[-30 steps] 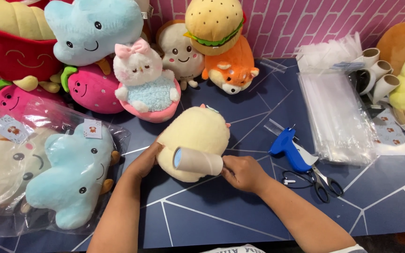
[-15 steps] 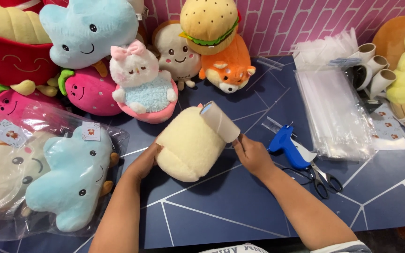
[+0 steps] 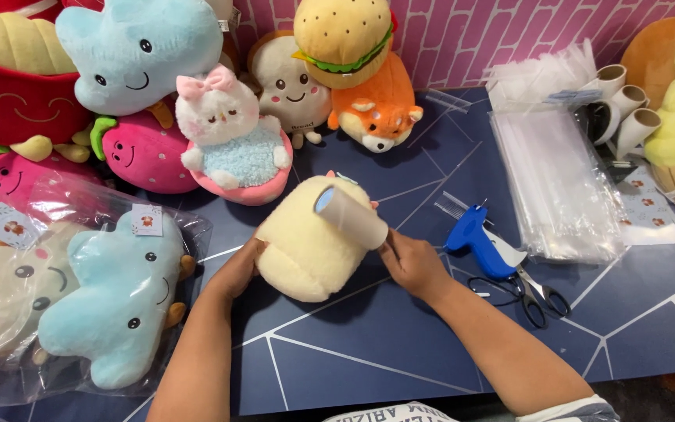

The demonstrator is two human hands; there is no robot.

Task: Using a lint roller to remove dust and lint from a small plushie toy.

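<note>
We've got the pale yellow plush [image 3: 310, 250] lying mid-bench on the dark blue bench [image 3: 369, 352], left hand [image 3: 237, 270] cupped against its left flank, grip apart and braced, likely to stop the soft body sliding. Right hand [image 3: 412, 262] has its grip clamped on the handle of the lint roller [image 3: 351, 217], whose smooth white cylinder rests on the fuzzy top. Blue tagging gun [image 3: 482, 242] and scissors [image 3: 529, 293] lie just right, clear plastic bags [image 3: 556, 180] beyond them.

— Bright in here, isn't it? Even light from overhead.
— Yes, soft shadows under the arms, some glare on the plastic bags [image 3: 556, 180], sharp focus, slight stretching at the edges.
</note>
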